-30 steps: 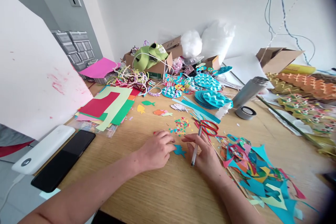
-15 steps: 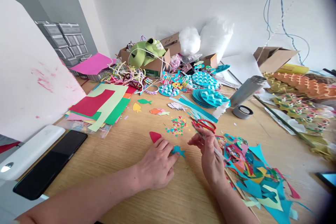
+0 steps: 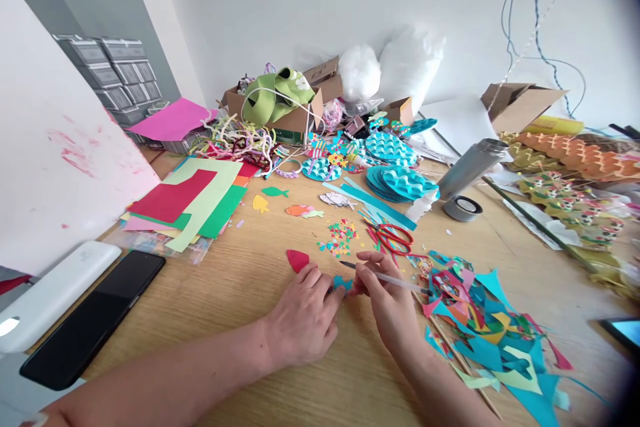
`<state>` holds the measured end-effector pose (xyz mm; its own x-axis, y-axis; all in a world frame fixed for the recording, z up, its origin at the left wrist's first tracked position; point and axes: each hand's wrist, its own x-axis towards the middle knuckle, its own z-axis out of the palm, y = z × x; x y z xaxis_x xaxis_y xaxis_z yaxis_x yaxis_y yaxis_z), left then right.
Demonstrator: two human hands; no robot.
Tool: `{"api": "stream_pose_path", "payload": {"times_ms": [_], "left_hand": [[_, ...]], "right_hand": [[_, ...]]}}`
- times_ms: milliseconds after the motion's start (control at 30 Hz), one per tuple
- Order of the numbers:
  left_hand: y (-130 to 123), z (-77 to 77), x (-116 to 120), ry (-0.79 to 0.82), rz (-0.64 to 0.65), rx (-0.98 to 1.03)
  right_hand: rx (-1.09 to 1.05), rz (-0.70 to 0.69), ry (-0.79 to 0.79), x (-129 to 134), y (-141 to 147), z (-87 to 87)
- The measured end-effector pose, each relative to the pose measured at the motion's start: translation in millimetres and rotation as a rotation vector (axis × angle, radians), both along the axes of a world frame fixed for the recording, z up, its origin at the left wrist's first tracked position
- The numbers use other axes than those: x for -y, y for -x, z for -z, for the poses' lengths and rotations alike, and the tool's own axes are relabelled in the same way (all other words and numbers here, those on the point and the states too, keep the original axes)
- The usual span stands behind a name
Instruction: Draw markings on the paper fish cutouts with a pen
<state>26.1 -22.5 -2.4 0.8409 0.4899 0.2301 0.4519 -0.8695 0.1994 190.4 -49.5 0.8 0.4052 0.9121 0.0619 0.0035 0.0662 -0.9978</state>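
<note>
My left hand [image 3: 306,313] rests palm down on the table, its bent fingers holding down a blue paper cut-out [image 3: 342,282] at the index finger. A pointed red paper cut-out [image 3: 297,259] sticks out beyond its other fingertips, partly covered. In my right hand [image 3: 387,303] is a slim clear pen [image 3: 393,278], gripped between thumb and fingers. Its dark tip points left, just above the blue cut-out. The fingers of that hand touch or nearly touch the right end of this cut-out; I cannot tell which.
Red-handled scissors [image 3: 393,238] and confetti dots [image 3: 341,238] lie just beyond my hands. Paper scraps [image 3: 493,327] and a thin stick [image 3: 463,363] are at right, coloured sheets [image 3: 187,197] at left. A metal flask [image 3: 473,167] stands behind; a phone [image 3: 95,313] lies front left.
My right hand has moved left and the pen has swung so its tip points left over the blue cut-out. The scissors show more fully. My left hand stays nearly in place.
</note>
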Motion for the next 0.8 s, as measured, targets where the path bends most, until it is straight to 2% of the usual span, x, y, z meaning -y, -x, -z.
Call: {"api": "stream_pose_path", "payload": {"times_ms": [200, 367, 533, 800], "left_hand": [[0.5, 2.8, -1.1, 0.04, -0.003, 0.037], [-0.5, 3.4, 0.3, 0.054, -0.013, 0.053], [-1.1, 1.9, 0.3, 0.079, 0.003, 0.076], [3.0, -3.4, -2.2, 0.131, 0.065, 0.083]], "right_hand": [[0.349, 0.046, -0.064, 4.9, -3.8, 13.0], [0.501, -0.015, -0.028, 6.1, -10.8, 20.2], [0.519, -0.051, -0.052, 3.8, -13.9, 17.7], [0.365, 0.004, -0.099, 8.6, -15.4, 12.9]]}}
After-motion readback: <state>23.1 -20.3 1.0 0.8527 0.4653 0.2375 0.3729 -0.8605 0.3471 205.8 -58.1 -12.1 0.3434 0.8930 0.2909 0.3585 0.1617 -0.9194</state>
